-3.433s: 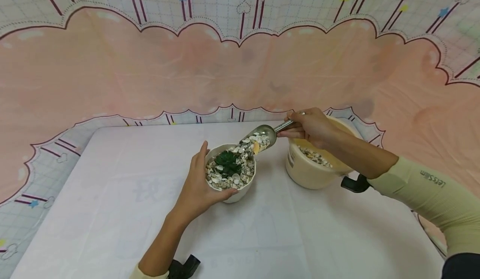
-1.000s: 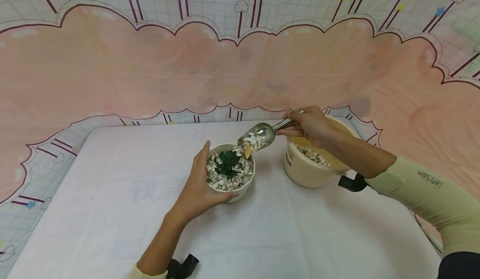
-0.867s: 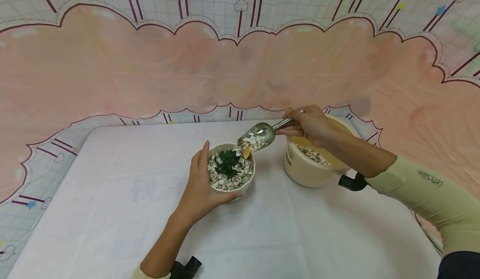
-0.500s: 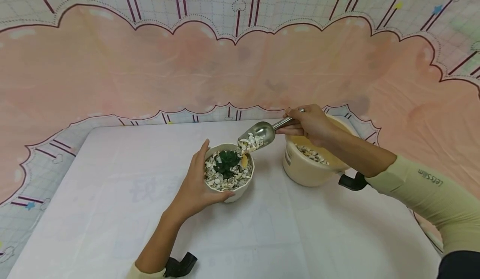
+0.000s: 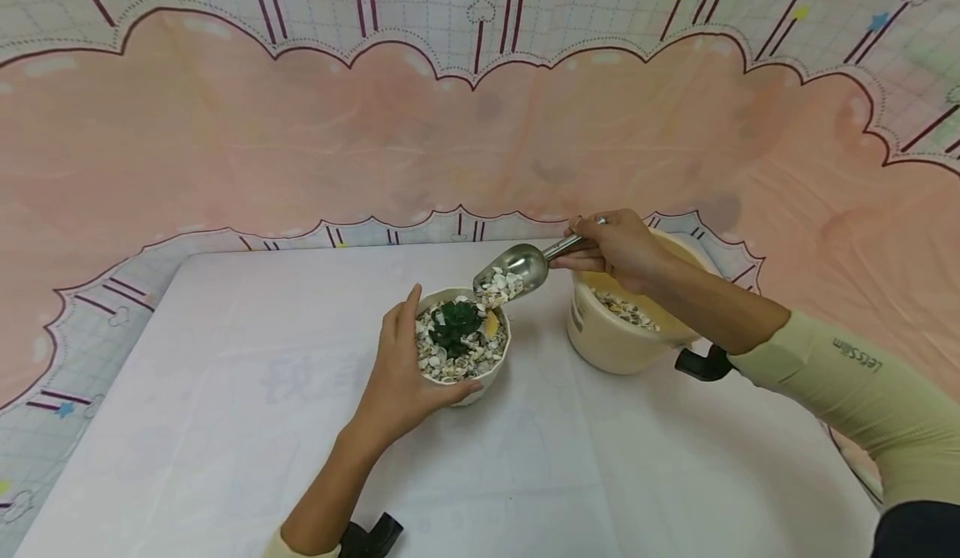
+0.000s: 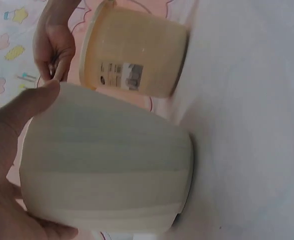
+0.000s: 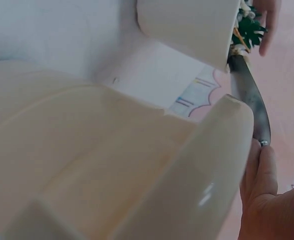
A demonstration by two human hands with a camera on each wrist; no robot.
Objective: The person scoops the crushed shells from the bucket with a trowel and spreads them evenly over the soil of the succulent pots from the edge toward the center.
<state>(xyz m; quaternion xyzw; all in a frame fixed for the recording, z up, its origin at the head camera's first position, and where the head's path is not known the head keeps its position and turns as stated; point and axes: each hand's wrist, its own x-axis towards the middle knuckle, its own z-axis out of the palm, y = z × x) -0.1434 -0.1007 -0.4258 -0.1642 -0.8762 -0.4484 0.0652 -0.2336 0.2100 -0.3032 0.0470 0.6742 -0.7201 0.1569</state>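
Observation:
A white flower pot (image 5: 480,387) stands on the white table, with a dark green succulent (image 5: 456,324) among pale pebbles or shell bits. My left hand (image 5: 397,383) grips the pot at its near left side, thumb in front and fingers behind; the left wrist view shows the pot's faceted wall (image 6: 111,155). With my right hand (image 5: 618,245) I hold a metal scoop (image 5: 528,266) by its handle, its mouth tilted down at the pot's right rim. Pale bits (image 5: 501,285) lie in the scoop. A yellow-orange piece (image 5: 491,324) rests in the pot beside the succulent.
A cream bucket (image 5: 611,349) with more pale bits (image 5: 628,308) inside stands right of the pot, under my right forearm. Its rim fills much of the right wrist view. A patterned pink cloth (image 5: 375,141) hangs behind the table (image 5: 480,475).
The yellow-orange piece has slid out of the scoop into the pot, and fewer bits remain in the scoop. The scoop has shifted slightly left. Both hands keep their holds.

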